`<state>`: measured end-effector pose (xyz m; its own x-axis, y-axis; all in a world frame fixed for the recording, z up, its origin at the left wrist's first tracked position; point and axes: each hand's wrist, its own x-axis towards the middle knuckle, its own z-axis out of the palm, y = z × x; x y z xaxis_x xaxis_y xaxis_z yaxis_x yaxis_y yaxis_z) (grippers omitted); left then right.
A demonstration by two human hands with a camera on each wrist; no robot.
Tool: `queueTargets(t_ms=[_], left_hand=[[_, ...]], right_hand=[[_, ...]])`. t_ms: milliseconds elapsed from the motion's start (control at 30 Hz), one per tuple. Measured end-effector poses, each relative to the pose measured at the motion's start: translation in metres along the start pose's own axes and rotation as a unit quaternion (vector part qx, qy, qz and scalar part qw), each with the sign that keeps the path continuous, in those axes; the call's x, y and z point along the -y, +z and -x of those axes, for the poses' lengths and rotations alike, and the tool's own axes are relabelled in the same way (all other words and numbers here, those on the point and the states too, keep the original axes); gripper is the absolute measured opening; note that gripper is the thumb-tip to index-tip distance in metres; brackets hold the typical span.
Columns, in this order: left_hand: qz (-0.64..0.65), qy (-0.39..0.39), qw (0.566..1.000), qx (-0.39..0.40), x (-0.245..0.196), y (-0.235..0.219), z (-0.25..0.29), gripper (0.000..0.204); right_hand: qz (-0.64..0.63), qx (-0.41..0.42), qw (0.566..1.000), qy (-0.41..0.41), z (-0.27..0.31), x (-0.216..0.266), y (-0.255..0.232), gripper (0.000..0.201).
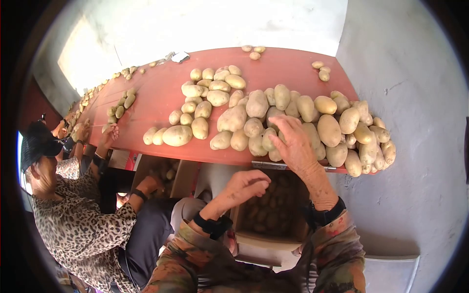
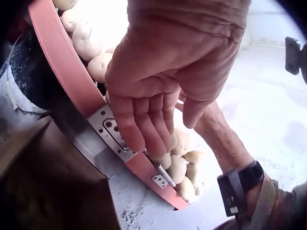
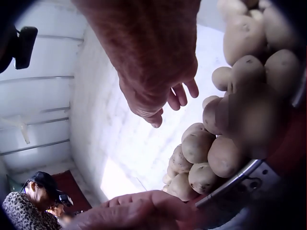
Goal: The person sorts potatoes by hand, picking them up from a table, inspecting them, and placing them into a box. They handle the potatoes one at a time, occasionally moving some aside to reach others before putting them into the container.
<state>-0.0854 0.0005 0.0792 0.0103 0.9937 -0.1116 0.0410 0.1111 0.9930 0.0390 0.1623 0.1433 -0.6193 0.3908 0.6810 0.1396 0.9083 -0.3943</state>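
My right hand (image 1: pixel 295 144) is over the near part of a big heap of potatoes (image 1: pixel 329 130), its thumb and fingers spread apart. In the right wrist view nothing lies in that right hand (image 3: pixel 156 86), and the heap's potatoes (image 3: pixel 198 145) are beside it. My left hand (image 1: pixel 243 188) is just off the table's front edge, above a cardboard box (image 1: pixel 288 238) with potatoes inside. Its palm faces the camera in the left wrist view, where the left hand (image 2: pixel 158 86) has loosely bent fingers and holds nothing.
Smaller potato groups (image 1: pixel 220 85) lie left of the heap on the red table (image 1: pixel 161 93). A metal hinge (image 1: pixel 268 165) sits on the front edge. At the left, a person in a leopard-print shirt (image 1: pixel 85 219) reaches into another box (image 1: pixel 185 178). A grey wall (image 1: pixel 405 122) stands at the right.
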Motion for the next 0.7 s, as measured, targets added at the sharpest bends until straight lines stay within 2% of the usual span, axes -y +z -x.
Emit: queueTargets(t_ms=[67, 133, 200, 300, 333, 400, 433, 500, 533, 600, 633, 700], left_hand=[[0.079, 0.021, 0.993, -0.087, -0.007, -0.012, 0.004, 0.02], [0.082, 0.029, 0.99, -0.107, -0.013, -0.03, 0.003, 0.02], [0.064, 0.079, 0.972, -0.211, -0.032, -0.042, 0.001, 0.019], [0.004, 0.079, 0.945, -0.316, -0.059, -0.058, -0.005, 0.028], [0.0, 0.079, 0.946, -0.316, -0.063, -0.068, -0.011, 0.028], [-0.054, 0.131, 0.921, -0.363, -0.06, -0.089, -0.03, 0.036], [-0.055, 0.132, 0.921, -0.362, -0.059, -0.096, -0.04, 0.036], [-0.208, 0.07, 0.9, -0.377, -0.065, -0.101, -0.057, 0.042], [-0.209, 0.072, 0.9, -0.376, -0.07, -0.1, -0.062, 0.042], [-0.275, 0.0, 0.899, -0.341, -0.077, -0.095, -0.074, 0.051], [-0.344, 0.027, 0.875, -0.34, -0.072, -0.096, -0.081, 0.059], [-0.383, 0.022, 0.866, -0.322, -0.062, -0.1, -0.095, 0.062]], right_hand=[[0.022, 0.018, 1.0, -0.013, 0.009, -0.003, 0.0, 0.04], [0.035, 0.022, 0.999, -0.013, 0.019, -0.002, 0.0, 0.039], [0.047, 0.023, 0.999, -0.011, 0.025, 0.001, -0.002, 0.039], [0.054, 0.033, 0.998, -0.018, 0.03, 0.011, -0.012, 0.037], [0.05, 0.027, 0.998, -0.016, 0.034, 0.013, -0.015, 0.036], [0.046, 0.019, 0.999, -0.013, 0.039, 0.016, -0.019, 0.035], [0.047, 0.022, 0.999, -0.006, 0.042, 0.016, -0.021, 0.034], [0.053, 0.021, 0.998, 0.0, 0.045, 0.017, -0.025, 0.033], [0.053, 0.015, 0.998, 0.002, 0.047, 0.018, -0.026, 0.032], [0.055, 0.004, 0.998, 0.004, 0.049, 0.017, -0.026, 0.032], [0.054, 0.003, 0.999, 0.006, 0.05, 0.015, -0.026, 0.031], [0.052, -0.001, 0.999, 0.012, 0.053, 0.012, -0.022, 0.031]])
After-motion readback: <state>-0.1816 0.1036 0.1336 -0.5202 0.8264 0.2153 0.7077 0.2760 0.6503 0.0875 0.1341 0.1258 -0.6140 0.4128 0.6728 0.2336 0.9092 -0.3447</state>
